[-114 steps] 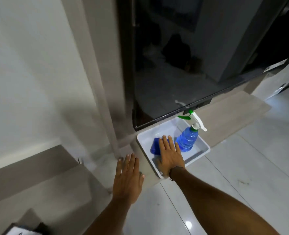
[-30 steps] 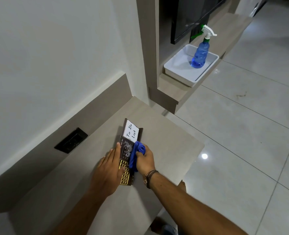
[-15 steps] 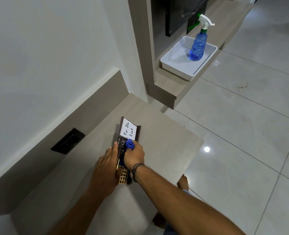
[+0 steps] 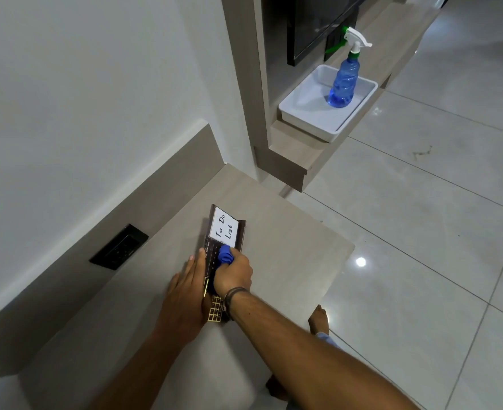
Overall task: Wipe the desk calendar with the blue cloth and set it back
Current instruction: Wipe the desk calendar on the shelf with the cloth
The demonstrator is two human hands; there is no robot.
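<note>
The desk calendar lies flat on the bench, its long side running away from me, near the wall. At its far end a white card reads "To Do List". The dark middle panel shows small lettering, too small to read. At the near end a gold grid pattern shows below my wrist.

My right hand has its grip closed around the bunched blue cloth. The cloth pokes out past my knuckles and presses on the dark panel just short of the white card. A dark band sits on that wrist.

My left hand lies flat, fingers straight and together, along the left edge of the calendar. Its grip holds nothing; palm down, it touches the calendar's side and the bench.

A dark socket plate is set in the grey panel of the wall, left of the calendar.

Further off, on a lower shelf, a white tray holds a blue spray bottle, upright, white and green trigger on top. The tiled floor lies to the right. A bare foot shows past the bench edge.
</note>
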